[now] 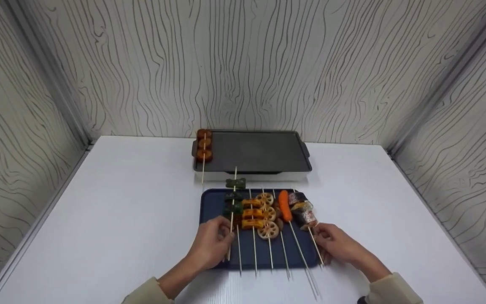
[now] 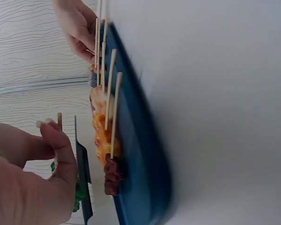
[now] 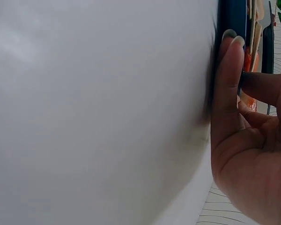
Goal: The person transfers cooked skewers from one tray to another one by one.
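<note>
My left hand [image 1: 213,240] pinches the stick of a skewer of green pepper pieces [image 1: 235,183], raised over the left part of a dark blue tray [image 1: 210,202]. At the tray's right side, my right hand [image 1: 338,242] grips the rim, fingertips along the outer wall in the right wrist view. Side by side on the tray lie a dark red meat skewer [image 2: 111,176], yellow pieces [image 1: 252,214], lotus root slices [image 1: 268,230], an orange sausage [image 1: 285,205] and silver-skinned chunks [image 1: 304,213]. Several sticks point toward me past the front rim.
Behind the tray stands a dark flat griddle [image 1: 255,152] with side handles. A skewer of round brown slices [image 1: 204,143] lies along its left end, stick over the front edge. The white table [image 1: 141,190] is bounded by wood-patterned panels [image 1: 243,67] at the back and sides.
</note>
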{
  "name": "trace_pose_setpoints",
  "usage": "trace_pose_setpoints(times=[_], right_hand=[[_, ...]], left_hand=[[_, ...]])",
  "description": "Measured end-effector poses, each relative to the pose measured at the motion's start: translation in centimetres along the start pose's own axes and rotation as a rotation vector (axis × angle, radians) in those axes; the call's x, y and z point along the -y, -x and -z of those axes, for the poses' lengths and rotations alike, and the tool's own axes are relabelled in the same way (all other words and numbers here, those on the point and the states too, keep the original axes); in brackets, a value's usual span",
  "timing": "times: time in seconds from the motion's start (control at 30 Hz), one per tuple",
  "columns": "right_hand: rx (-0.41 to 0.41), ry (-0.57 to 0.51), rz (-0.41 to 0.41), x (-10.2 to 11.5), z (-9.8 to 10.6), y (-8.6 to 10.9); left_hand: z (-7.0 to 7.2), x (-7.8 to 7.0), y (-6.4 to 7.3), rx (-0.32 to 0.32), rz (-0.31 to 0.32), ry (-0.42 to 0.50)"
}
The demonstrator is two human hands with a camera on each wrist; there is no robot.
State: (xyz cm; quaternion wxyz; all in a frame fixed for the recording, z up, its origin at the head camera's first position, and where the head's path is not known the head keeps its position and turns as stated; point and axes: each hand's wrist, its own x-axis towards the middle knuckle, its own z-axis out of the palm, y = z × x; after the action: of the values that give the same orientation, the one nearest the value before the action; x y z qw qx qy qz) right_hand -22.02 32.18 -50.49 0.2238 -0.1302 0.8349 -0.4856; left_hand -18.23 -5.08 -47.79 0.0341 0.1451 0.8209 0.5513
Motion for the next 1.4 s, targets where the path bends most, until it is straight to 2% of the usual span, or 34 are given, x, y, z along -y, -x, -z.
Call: trace_pose_setpoints(times=[0.2, 0.37, 0.57, 0.9, 1.13, 1.4], right_hand=[[-0.001, -0.013, -0.009, -0.1, -0.1, 0.0], [-0.013, 0.021, -0.006, -0.1, 0.0, -0.1], [-0.003, -0.01, -0.017, -0.2, 0.0, 0.1], [0.006, -0.024, 0.007, -0.4, 0.0, -0.1], [-0.004, 0.0, 0.003, -0.1, 0.0, 0.0], [-0.011, 0.011, 0.009, -0.1, -0.1, 0.2]], left_hand=[[0.1, 1.3, 0.7, 0.008, 0.037, 0.035], [0.2, 1.9, 1.1, -0.019, 0.057, -0.006], [0.1, 2.7, 1.3, -0.036, 0.051, -0.025], [0.1, 2.5, 1.0, 0.022, 0.078, -0.047], [0.4, 2.3, 0.8, 0.068, 0.107, -0.008], [0.4, 2.7, 0.9, 0.086, 0.111, 0.004]])
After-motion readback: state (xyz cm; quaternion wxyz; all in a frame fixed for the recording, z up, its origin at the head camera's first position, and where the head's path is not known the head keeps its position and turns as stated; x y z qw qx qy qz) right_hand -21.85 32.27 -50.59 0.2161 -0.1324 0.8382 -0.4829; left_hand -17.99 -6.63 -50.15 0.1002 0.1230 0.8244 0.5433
